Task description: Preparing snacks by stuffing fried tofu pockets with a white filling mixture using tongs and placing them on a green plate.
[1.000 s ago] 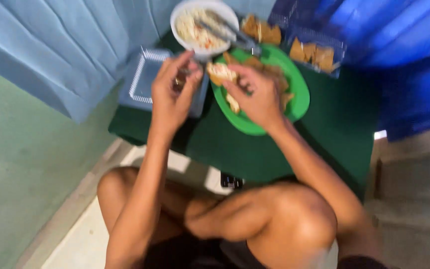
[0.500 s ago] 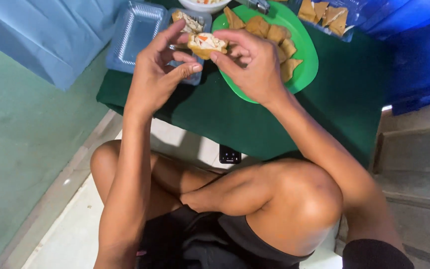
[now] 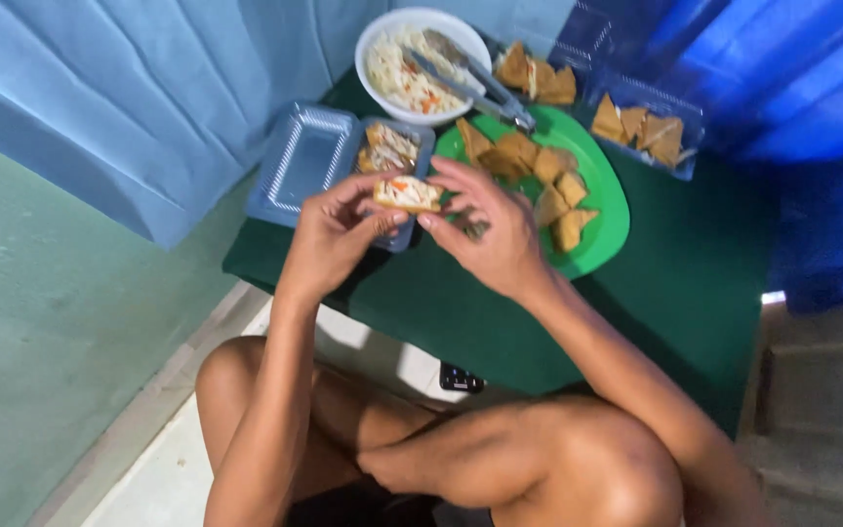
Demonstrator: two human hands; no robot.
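Right now both hands are meeting over the near edge of a green-covered bench (image 3: 675, 283), holding one small stuffed fried piece with white and orange shredded filling (image 3: 407, 193) between them. The left hand (image 3: 329, 239) is pinching the piece from the left, thumb and fingertips closed on its crust. The right hand (image 3: 490, 229) is closing on it from the right, its fingers curling over the top and its grip clamped on the same piece. The piece is hovering just above a clear plastic hinged tray (image 3: 316, 161), whose open lid is lying to the left and whose right half is already carrying a couple of filled pieces (image 3: 387, 148). Just beyond the right hand a bright green round plastic plate (image 3: 607, 210) is bearing a heap of golden-brown fried wedges (image 3: 529, 166). Behind it a white round bowl (image 3: 375, 44) is holding shredded vegetable filling, with metal tongs (image 3: 470, 83) lying across it. Two more clear trays of brown wedges (image 3: 641, 127) are sitting at the back by a blue cloth (image 3: 812, 88). The person's bare knees are folding below the bench.
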